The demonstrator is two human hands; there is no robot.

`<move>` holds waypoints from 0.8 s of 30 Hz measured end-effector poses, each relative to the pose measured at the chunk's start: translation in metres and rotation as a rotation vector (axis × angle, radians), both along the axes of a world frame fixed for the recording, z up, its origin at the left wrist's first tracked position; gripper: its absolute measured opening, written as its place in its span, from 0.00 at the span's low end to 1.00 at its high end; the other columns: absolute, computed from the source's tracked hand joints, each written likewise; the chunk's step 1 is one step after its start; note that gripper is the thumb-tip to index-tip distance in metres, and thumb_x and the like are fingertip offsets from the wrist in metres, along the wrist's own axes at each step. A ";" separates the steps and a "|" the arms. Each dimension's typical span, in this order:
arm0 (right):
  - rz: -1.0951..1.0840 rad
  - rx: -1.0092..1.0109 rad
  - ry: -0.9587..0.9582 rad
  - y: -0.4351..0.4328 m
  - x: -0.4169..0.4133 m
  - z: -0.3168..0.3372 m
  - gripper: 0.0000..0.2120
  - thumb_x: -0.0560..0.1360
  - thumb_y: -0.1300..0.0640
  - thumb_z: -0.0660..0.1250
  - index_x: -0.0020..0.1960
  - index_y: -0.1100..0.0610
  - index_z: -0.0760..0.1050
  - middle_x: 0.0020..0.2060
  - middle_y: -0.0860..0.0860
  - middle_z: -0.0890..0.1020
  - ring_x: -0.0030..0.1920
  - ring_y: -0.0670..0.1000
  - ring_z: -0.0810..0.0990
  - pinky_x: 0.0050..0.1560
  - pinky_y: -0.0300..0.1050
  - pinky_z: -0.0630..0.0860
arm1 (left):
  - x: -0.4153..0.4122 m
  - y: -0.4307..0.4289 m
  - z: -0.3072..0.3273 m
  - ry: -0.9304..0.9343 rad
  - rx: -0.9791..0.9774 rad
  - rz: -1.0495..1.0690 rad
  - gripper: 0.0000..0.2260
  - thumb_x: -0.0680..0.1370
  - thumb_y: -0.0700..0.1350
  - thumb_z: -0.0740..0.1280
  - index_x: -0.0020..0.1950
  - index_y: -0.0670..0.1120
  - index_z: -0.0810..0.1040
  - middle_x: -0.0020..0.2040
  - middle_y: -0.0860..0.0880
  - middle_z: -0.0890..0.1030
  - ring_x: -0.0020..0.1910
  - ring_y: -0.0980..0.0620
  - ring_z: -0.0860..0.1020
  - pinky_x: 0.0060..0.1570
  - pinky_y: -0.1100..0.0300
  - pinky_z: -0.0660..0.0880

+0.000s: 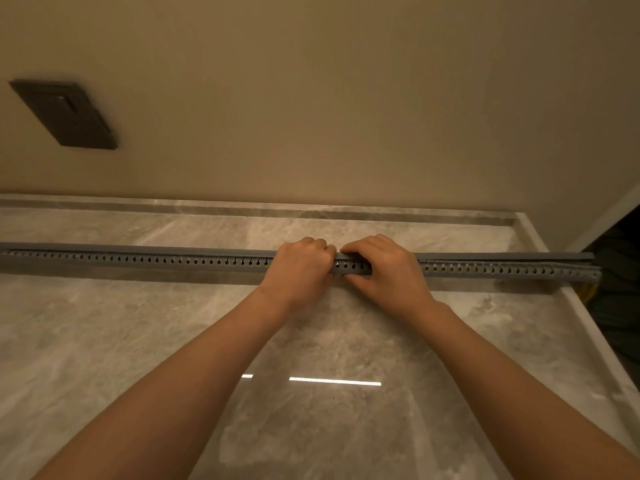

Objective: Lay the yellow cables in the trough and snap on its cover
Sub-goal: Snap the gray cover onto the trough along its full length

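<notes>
Bench (pixel 138 341): polished grey marble with cloudy veining and a raised pale rim along the right edge. It is glossy enough that it is reflecting a bright strip of light (pixel 334 381) near you.

Trough (pixel 138 265): long, straight, matte grey plastic channel. It is lying across the bench from the left edge of view to the right rim, parallel to the beige wall (pixel 311 98). Its near side wall is showing a row of small keyhole-shaped slots. The cover (pixel 156 250), a flat grey strip, is sitting along the top. Toward the right end a thin gap is showing between cover and trough.

Hands: both are meeting at about the middle of the trough, nearly touching each other.
- Your left hand (pixel 299 268) is gripping the trough, fingers curled over the top.
- Your right hand (pixel 386 268) is gripping the trough just beside it, fingers bent over the cover and thumb pressing the slotted front wall.

Yellow cables (pixel 589 292): a short stretch is showing below the trough's right end, past the bench rim. Inside the trough they are hidden.

A dark rectangular wall plate (pixel 65 114) is sitting on the wall at upper left.
</notes>
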State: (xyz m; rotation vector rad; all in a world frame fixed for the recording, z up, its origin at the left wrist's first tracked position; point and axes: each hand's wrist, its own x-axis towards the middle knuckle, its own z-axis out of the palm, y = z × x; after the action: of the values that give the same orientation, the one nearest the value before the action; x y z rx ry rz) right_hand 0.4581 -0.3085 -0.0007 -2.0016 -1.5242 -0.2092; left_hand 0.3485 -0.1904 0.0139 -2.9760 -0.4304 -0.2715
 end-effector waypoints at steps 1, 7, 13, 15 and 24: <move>-0.005 -0.008 0.003 -0.003 0.001 0.000 0.11 0.68 0.59 0.73 0.50 0.59 0.80 0.42 0.52 0.83 0.43 0.53 0.79 0.41 0.46 0.75 | 0.000 0.000 0.000 0.004 -0.001 0.001 0.11 0.78 0.47 0.59 0.56 0.44 0.73 0.52 0.46 0.78 0.51 0.47 0.76 0.38 0.57 0.64; -0.024 -0.075 -0.105 -0.019 0.013 0.006 0.15 0.63 0.62 0.76 0.49 0.61 0.80 0.41 0.55 0.83 0.42 0.56 0.79 0.40 0.47 0.75 | 0.001 -0.001 0.001 0.021 0.015 0.002 0.11 0.78 0.48 0.60 0.55 0.44 0.73 0.52 0.47 0.78 0.52 0.47 0.75 0.39 0.58 0.64; 0.003 -0.128 -0.187 -0.019 0.018 0.010 0.17 0.60 0.59 0.79 0.47 0.62 0.80 0.39 0.56 0.83 0.40 0.58 0.81 0.37 0.48 0.76 | 0.000 -0.001 0.002 0.032 0.012 0.001 0.11 0.78 0.48 0.60 0.56 0.43 0.73 0.53 0.46 0.78 0.52 0.47 0.75 0.42 0.55 0.69; 0.005 -0.154 -0.188 -0.017 0.020 0.012 0.17 0.62 0.57 0.78 0.48 0.61 0.80 0.40 0.56 0.83 0.41 0.58 0.80 0.38 0.49 0.76 | 0.000 -0.002 0.001 0.037 0.012 0.001 0.11 0.78 0.48 0.60 0.56 0.43 0.73 0.53 0.46 0.78 0.52 0.47 0.75 0.42 0.55 0.69; 0.031 -0.175 -0.190 -0.014 0.023 0.014 0.16 0.62 0.57 0.78 0.46 0.61 0.80 0.38 0.55 0.83 0.41 0.57 0.81 0.37 0.49 0.76 | 0.000 -0.001 0.001 0.037 0.002 -0.029 0.11 0.78 0.48 0.60 0.56 0.43 0.72 0.52 0.46 0.78 0.52 0.47 0.75 0.42 0.55 0.69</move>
State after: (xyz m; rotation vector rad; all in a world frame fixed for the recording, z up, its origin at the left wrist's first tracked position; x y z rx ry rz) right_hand 0.4810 -0.3229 0.0129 -2.1431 -1.7440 -0.2680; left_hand 0.3488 -0.1916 0.0151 -2.9816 -0.3833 -0.2189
